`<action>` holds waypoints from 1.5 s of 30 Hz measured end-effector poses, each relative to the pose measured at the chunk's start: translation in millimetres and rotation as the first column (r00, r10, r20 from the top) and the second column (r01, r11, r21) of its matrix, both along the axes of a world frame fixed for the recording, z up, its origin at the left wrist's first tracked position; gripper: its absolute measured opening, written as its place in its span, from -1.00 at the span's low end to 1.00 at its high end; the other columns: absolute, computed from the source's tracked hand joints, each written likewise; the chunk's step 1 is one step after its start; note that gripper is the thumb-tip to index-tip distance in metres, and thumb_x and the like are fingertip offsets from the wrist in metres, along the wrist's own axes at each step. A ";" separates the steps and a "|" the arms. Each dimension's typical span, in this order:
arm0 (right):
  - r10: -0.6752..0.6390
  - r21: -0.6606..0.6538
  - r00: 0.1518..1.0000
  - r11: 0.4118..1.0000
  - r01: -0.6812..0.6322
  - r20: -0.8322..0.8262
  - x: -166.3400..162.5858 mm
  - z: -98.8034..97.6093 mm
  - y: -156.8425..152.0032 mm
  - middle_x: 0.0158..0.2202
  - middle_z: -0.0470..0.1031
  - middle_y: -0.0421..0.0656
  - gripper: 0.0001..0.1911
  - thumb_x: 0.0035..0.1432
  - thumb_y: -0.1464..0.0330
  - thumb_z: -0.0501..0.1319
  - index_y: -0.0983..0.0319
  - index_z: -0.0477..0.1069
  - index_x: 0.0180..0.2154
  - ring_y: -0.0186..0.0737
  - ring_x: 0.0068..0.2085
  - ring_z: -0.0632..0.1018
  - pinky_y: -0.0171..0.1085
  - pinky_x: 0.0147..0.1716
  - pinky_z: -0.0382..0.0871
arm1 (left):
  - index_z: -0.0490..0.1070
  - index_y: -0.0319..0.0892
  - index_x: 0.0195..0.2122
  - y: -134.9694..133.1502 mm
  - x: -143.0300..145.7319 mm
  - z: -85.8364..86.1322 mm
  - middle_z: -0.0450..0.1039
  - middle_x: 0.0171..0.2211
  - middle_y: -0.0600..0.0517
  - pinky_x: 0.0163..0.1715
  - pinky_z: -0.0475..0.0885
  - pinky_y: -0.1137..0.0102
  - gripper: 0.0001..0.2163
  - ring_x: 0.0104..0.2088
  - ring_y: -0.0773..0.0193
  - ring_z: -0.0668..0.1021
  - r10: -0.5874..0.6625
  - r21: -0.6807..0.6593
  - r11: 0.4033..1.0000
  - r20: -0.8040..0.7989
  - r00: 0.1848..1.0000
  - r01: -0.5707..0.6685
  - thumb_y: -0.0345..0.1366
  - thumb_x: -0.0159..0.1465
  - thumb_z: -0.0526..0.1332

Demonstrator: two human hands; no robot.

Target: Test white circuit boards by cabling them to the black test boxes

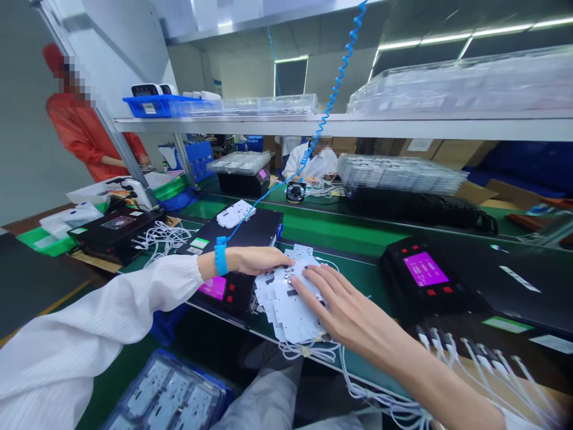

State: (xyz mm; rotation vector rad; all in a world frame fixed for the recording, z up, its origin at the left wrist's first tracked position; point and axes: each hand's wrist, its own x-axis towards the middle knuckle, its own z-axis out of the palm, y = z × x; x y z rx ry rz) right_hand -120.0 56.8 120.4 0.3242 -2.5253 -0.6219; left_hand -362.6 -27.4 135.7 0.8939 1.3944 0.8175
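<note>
A fanned stack of white circuit boards (pixel 293 310) is between my hands at the bench's front edge. My left hand (pixel 259 260), with a blue wrist strap (pixel 221 257) joined to a coiled blue cord, grips the far left edge of the stack. Its thumb lies over the boards, while the other fingers are mostly hidden. From the right, my right hand (pixel 342 295) reaches over the stack. Its fingers are stretched and apart, with the tips touching the top board. Small dark parts show on the boards near my fingertips.
Black testers with pink screens stand left (pixel 212 288) and right (pixel 425 269). More white boards (pixel 236 214) lie on the left one. White cables (pixel 308 351) hang by the front edge. Below is a blue-edged tray (pixel 219 382) of boards. People work beyond the shelf (pixel 277 126) and at left.
</note>
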 end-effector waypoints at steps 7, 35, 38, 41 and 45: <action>-0.017 0.074 0.999 0.997 0.020 -0.035 7.0 11.4 3.7 0.16 0.45 0.23 -0.30 0.23 0.51 0.09 0.46 0.11 0.39 0.26 0.18 0.50 0.18 0.14 0.50 | 0.58 -0.23 -0.24 11.2 5.4 -10.6 0.59 -0.38 0.02 -0.30 0.46 0.34 -0.44 -0.46 0.33 0.51 -0.048 0.048 0.998 0.119 0.992 0.042 0.22 0.03 0.48; -0.765 -0.445 0.427 0.206 0.871 0.483 -15.0 -100.2 163.0 0.18 0.26 0.30 -0.31 0.35 0.42 0.09 0.47 -0.07 0.41 0.20 0.10 0.51 -0.03 0.03 0.43 | 0.49 -0.32 0.18 6.9 -196.5 8.6 0.58 0.06 -0.18 0.06 0.46 0.29 -0.41 0.00 0.04 0.58 0.602 0.575 0.792 -0.791 0.110 -0.207 -0.05 0.20 0.31; -0.801 -0.362 0.352 0.183 0.914 0.485 -21.7 -112.9 173.0 0.21 0.24 0.32 -0.31 0.37 0.41 0.08 0.46 -0.09 0.42 0.19 0.14 0.46 -0.05 0.03 0.40 | 0.44 -0.35 0.23 4.2 -189.3 8.7 0.53 0.10 -0.21 0.12 0.40 0.25 -0.39 0.04 0.01 0.54 0.545 0.530 0.833 -0.835 0.073 -0.161 -0.03 0.27 0.23; -0.827 -0.326 0.310 0.164 0.931 0.469 -30.0 -127.5 182.7 0.22 0.23 0.36 -0.32 0.37 0.44 0.06 0.48 -0.08 0.41 0.18 0.14 0.42 -0.03 0.05 0.36 | 0.41 -0.29 0.26 2.7 -182.7 7.6 0.53 0.09 -0.18 0.10 0.38 0.29 -0.39 0.04 0.04 0.53 0.475 0.471 0.872 -0.880 -0.004 -0.138 0.03 0.32 0.09; -0.838 -0.310 0.326 0.200 0.930 0.437 -42.1 -144.1 193.7 0.25 0.21 0.39 -0.30 0.34 0.50 0.05 0.48 -0.09 0.43 0.19 0.17 0.36 0.03 0.12 0.28 | 0.49 -0.28 0.18 5.7 -180.5 4.3 0.56 0.04 -0.18 0.02 0.38 0.33 -0.38 0.01 0.03 0.53 0.432 0.435 0.888 -0.900 -0.059 -0.148 0.05 0.30 0.01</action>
